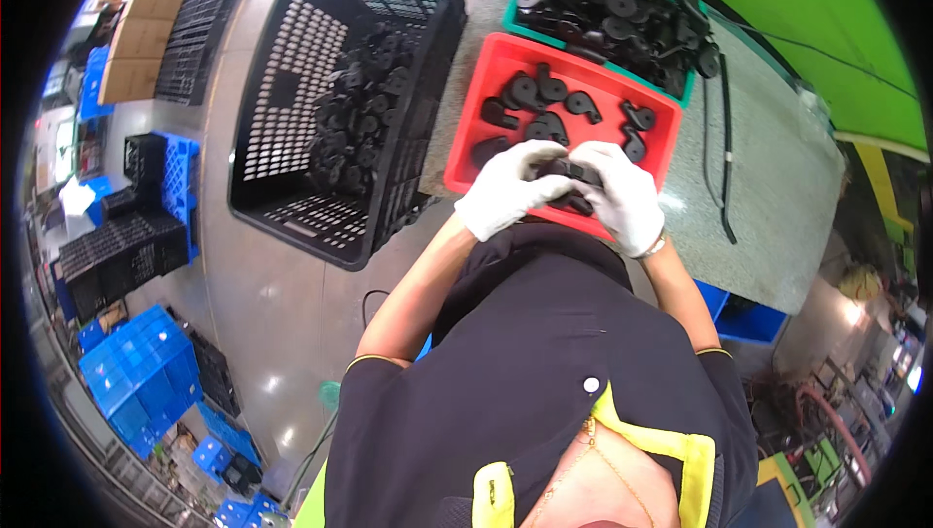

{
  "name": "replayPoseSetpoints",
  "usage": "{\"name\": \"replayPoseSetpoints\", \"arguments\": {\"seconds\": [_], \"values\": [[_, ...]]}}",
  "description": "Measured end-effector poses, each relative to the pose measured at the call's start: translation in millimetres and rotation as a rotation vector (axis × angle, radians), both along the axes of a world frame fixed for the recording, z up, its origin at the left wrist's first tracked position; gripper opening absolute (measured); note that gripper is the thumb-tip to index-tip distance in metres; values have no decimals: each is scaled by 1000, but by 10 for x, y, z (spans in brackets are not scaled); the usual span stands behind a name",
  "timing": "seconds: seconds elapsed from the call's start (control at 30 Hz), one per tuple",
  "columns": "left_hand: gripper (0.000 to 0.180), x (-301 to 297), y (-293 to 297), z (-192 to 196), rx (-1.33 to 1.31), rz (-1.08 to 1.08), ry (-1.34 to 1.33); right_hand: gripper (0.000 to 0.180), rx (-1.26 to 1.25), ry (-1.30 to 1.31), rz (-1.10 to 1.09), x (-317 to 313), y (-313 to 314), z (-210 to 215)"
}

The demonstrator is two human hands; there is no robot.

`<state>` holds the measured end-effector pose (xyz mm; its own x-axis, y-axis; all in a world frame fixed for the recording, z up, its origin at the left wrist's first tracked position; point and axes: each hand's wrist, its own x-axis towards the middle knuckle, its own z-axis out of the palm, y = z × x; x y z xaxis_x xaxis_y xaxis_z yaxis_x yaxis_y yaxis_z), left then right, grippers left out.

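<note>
White gloves cover both of my hands. Over the near edge of a red tray (612, 88), my left hand (515, 186) and my right hand (619, 196) come together with their fingers closed round a small black plastic part (575, 173). Much of that part is hidden by the gloves. Several loose black plastic parts (583, 105), each with a round head and a short curved arm, lie in the tray beyond my fingers.
Behind the red tray a green tray (544, 34) is heaped with similar black parts. On the left stands a large black crate (408, 139), partly filled with them. A thin black strip (726, 149) lies on the grey table (777, 198) at right. Blue bins (141, 373) stand farther left.
</note>
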<state>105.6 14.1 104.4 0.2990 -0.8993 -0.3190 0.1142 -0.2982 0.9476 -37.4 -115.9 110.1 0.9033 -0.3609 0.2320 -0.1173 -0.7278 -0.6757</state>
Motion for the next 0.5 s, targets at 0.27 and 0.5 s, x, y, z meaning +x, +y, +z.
{"name": "replayPoseSetpoints", "arguments": {"seconds": [0.27, 0.5], "values": [[35, -145, 63, 7, -149, 319, 461, 37, 123, -36, -241, 25, 66, 193], [38, -156, 108, 4, -194, 397, 367, 43, -58, 219, -36, -49, 173, 327]]}}
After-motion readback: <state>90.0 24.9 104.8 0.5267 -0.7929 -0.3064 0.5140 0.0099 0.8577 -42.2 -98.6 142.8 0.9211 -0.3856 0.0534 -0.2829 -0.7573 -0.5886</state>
